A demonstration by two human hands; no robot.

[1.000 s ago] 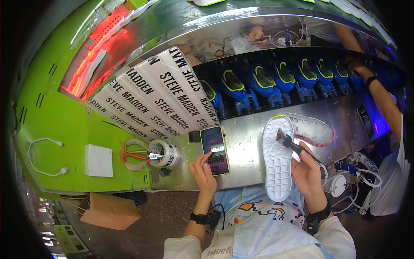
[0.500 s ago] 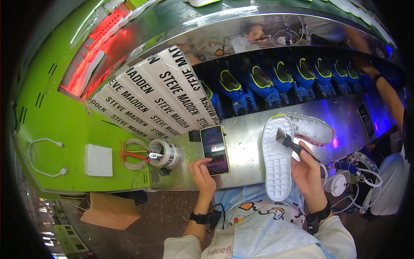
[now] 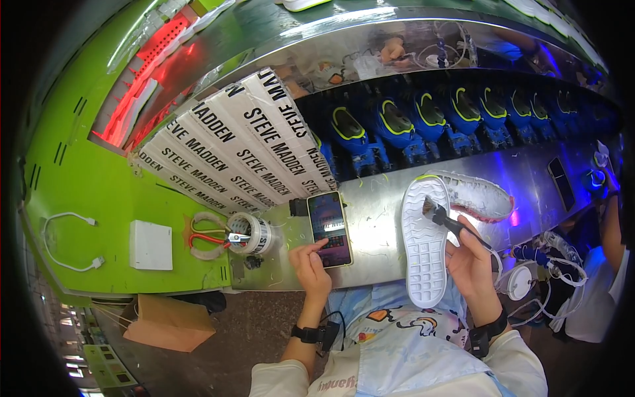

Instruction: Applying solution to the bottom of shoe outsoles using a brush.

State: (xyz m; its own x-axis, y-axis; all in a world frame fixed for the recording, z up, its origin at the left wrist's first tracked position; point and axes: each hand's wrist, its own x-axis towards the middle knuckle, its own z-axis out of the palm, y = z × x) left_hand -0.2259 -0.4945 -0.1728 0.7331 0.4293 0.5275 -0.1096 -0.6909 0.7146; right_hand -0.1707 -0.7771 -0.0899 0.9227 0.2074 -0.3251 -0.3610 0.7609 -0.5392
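Note:
My left hand (image 3: 309, 265) is at the lower left edge of a phone (image 3: 331, 230) that lies lit on the metal bench. Its forefinger reaches out onto the screen, and the hand holds nothing. In my right hand (image 3: 472, 266) is a dark-handled brush (image 3: 448, 221). The brush's bristles rest on the upper part of a white shoe sole (image 3: 425, 264), whose grid-patterned face is turned up. That sole stands partly over the bench edge, close to the right fingers; whether they also grip it, I cannot tell. A second sole (image 3: 479, 196) lies behind it.
Blue shoes (image 3: 399, 122) line a dark channel behind the bench. To the left stand a printed carton (image 3: 231, 142), a tape roll (image 3: 254, 233), scissors (image 3: 208, 239) and a white box (image 3: 151, 245). Tubing (image 3: 562, 270) hangs at right, near a co-worker's arm (image 3: 613, 225) and a dark phone (image 3: 561, 183).
The co-worker's arm at the right has drawn back from the row of shoes, and a blue item now shows near that hand. The shoes have shifted slightly left. My hands stay put.

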